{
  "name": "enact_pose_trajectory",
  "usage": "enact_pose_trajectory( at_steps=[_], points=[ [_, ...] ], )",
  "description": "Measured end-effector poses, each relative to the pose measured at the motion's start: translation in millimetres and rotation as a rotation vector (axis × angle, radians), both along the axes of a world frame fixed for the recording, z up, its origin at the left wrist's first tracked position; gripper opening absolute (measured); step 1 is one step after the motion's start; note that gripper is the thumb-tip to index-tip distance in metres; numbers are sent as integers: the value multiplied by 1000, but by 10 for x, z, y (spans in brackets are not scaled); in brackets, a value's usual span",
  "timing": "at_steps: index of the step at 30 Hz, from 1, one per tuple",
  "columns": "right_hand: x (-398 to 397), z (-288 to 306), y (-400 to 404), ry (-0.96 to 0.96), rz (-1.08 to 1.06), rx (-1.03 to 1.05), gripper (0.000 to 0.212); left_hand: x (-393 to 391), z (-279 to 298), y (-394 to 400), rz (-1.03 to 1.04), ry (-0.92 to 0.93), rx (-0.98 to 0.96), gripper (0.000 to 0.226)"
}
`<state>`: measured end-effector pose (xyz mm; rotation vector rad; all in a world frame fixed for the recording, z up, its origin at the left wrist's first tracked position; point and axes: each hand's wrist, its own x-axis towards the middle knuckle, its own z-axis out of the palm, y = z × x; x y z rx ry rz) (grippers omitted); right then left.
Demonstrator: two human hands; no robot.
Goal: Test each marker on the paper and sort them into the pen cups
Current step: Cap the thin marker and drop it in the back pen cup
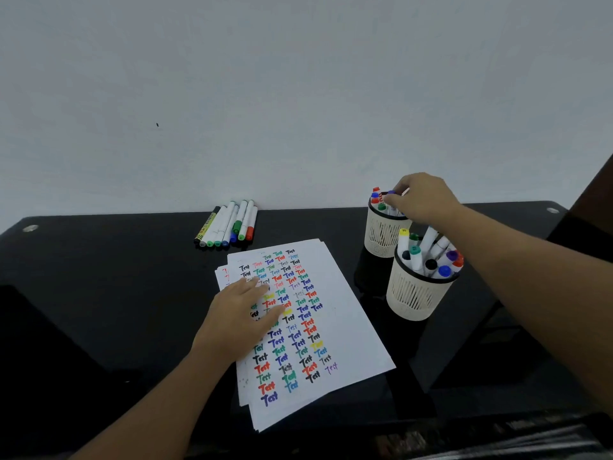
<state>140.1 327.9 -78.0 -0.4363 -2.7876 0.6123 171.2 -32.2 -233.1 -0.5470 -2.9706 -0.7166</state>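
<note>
I am seeing my right hand (423,197) hovering over the far pen cup (381,234) at the right of the frame, fingertips pinching a purple-capped marker (392,193) at the cup's mouth, among red, blue and green caps already standing there. Just in front of it, toward the lower right, the near pen cup (416,293) is holding a fuller bunch of white-barrelled markers with yellow, teal, black, blue and purple caps. Both cups are pale and slotted, and they are standing close together; I cannot tell if they touch.

Left of the cups, at mid-frame, the stack of paper (348,327) is lying slightly skewed, its top sheet covered in columns of the word "Test" in many colours. My left hand (242,313) is resting flat on it, fingers relaxed and extended, pressing the sheets down.

Above the paper, near the wall, a row of untested markers (229,225) is lying side by side. Everything is sitting on a glossy black table (99,277) against a pale wall (298,94).
</note>
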Motion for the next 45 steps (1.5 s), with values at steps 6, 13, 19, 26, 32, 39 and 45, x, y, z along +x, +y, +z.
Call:
enact_pose_trajectory(
  at_steps=[6, 13, 19, 26, 32, 39, 45],
  points=[
    [-12, 69, -97, 31, -1, 93, 37, -23, -16, 4, 25, -17, -48, 86],
    [-22, 222, -668, 121, 187, 122, 21, -38, -9, 4, 91, -72, -69, 90],
    [-248, -79, -1334, -102, 467, 240, 28, -41, 17, -2, 114, -114, -76, 91],
    [-669, -842, -1758, -256, 534, 314, 41, -63, 3, 9, 113, -91, -98, 89],
    [-1028, -1110, -1911, -212, 561, 377, 47, -69, -7, -7, 90, -72, -68, 87],
    [-1289, -1245, -1995, -156, 589, 437, 55, -78, 4, 0, 85, -70, -54, 85],
    [-1356, -1311, -1965, -123, 604, 443, 47, -64, 12, -1, 84, -73, -54, 85]
  ],
)
